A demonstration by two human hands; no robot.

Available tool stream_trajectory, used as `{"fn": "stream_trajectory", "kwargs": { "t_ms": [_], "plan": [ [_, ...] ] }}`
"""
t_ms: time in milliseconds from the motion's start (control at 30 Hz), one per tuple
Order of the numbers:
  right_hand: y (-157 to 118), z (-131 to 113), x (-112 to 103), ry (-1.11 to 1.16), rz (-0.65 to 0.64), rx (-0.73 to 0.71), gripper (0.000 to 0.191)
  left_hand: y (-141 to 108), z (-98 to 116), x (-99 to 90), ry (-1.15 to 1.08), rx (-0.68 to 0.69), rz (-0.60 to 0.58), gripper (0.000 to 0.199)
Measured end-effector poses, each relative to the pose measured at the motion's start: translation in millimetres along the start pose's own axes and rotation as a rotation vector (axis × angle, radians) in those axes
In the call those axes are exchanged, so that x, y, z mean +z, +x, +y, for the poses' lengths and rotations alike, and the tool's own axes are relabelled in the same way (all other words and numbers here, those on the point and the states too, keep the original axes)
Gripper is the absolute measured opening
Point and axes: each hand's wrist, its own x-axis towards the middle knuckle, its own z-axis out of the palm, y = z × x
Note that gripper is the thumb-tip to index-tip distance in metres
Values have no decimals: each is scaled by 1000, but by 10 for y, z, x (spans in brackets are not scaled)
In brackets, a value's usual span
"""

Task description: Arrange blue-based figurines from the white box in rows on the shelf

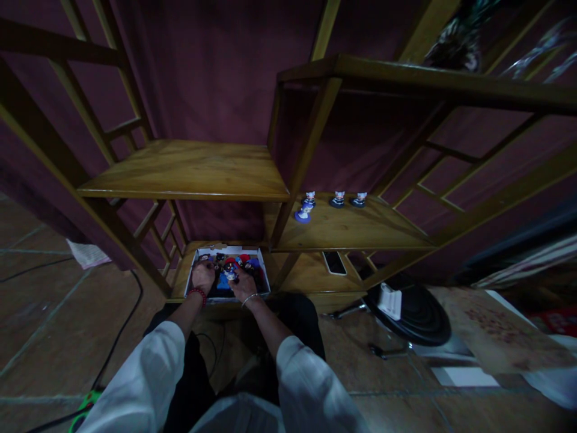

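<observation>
A white open box [267,282] holding several small figurines sits on the lowest shelf in front of me. Both of my hands reach into it. My right hand [244,284] is closed on a small blue-and-white figurine [231,275] near the middle of the box. At the box's left side, my left hand [204,276] has its fingers curled together; what they hold, if anything, is too small and dark to make out. Around the hands lie red, black and blue figurines, partly covered by the fingers.
On the raised shelf [360,231] to the right stand a purple-and-white figurine [303,213] and three dark-based ones, including a figurine [359,199] at the right. A phone [334,263] lies below. A black stool [417,316] stands right; a cable [119,346] runs along the floor left.
</observation>
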Motion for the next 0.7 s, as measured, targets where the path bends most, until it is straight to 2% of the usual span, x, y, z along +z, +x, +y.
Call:
{"fn": "stream_trajectory", "kwargs": {
  "t_ms": [267, 500, 700],
  "plan": [
    [8, 29, 14, 15, -17, 11, 37, -88, 48, -111, 6, 10, 9, 22],
    [2, 19, 2, 42, -21, 40, 41, -100, 85, -143, -31, -12, 38, 24],
    [-7, 13, -16, 77, 0, 40, 37, -150, 167, -159, -126, -57, 10, 41]
  ]
}}
